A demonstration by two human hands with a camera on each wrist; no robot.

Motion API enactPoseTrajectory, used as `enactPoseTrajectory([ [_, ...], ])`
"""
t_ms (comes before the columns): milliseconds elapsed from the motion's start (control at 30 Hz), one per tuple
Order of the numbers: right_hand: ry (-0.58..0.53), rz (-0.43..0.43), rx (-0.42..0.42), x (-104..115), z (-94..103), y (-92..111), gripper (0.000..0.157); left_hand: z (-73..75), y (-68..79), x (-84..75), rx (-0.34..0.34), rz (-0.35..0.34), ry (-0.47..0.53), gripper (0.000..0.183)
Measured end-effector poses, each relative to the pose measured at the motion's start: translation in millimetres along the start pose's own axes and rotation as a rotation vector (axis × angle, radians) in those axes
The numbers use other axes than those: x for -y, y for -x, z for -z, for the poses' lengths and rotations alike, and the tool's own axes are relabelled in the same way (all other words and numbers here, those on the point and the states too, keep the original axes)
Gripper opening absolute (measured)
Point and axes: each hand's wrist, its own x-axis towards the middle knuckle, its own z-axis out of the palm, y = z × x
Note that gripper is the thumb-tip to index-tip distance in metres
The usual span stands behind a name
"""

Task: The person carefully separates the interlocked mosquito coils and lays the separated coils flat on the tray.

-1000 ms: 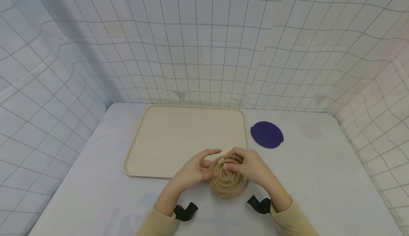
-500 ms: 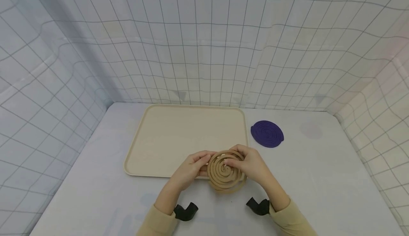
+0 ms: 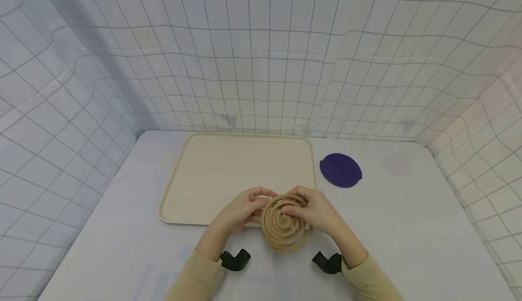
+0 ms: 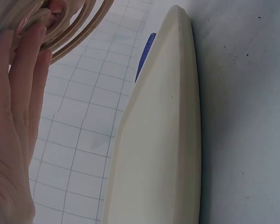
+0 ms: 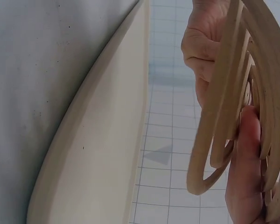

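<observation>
A tan spiral coil (image 3: 279, 234), a round mat of wound strip with its turns spread apart, is held up in front of the person. The right hand (image 3: 319, 211) pinches it, with the thumb on its face near the centre and the fingers at the upper edge, partly behind it. At the coil's left edge the left hand (image 3: 241, 210) holds the rim with bent fingers; its fingertips are partly hidden. In the right wrist view the coil (image 5: 203, 154) appears edge-on, its loops separated in depth. The left wrist view shows left fingers (image 4: 25, 70) lying against the turns.
A cream tray (image 3: 240, 169) lies on the white table (image 3: 408, 215), just beyond the hands. To its right is a flat purple spiral mat (image 3: 340, 170). Grid-patterned white curtains (image 3: 261, 65) enclose the table at the back and sides. Black wrist mounts (image 3: 235, 261) sit below both hands.
The coil has shifted slightly left with both hands. The left hand's fingers have moved from spread, to bunched at the rim, to slightly parted at the rim. The right hand keeps its pinch.
</observation>
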Motion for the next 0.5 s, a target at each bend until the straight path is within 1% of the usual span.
enactPoseTrajectory([
  [67, -0.002, -0.009, 0.015, -0.7, -0.8, -0.3, 0.025, 1.6, -1.0, 0.2, 0.018, 0.033, 0.009, 0.041],
  [133, -0.005, -0.010, 0.022, -1.1, -1.3, -0.2, 0.025, 2.4, -1.5, 0.8, 0.031, 0.045, 0.005, 0.042],
  [233, -0.002, -0.005, 0.019, -1.2, -2.1, -0.5, 0.024, 2.3, -1.9, 1.9, 0.022, 0.056, 0.027, 0.042],
  [300, 0.008, -0.014, 0.001, -0.8, -2.6, -0.9, 0.024, 2.1, -1.8, 2.7, 0.001, 0.039, 0.029, 0.042],
  [400, 0.008, -0.055, -0.042, 1.2, -3.4, -1.3, 0.024, 1.8, -1.7, 3.6, -0.045, 0.016, 0.039, 0.043],
  [500, -0.001, -0.099, -0.084, 3.0, -4.0, -1.8, 0.025, 1.8, -0.7, 3.8, -0.073, -0.012, 0.047, 0.045],
])
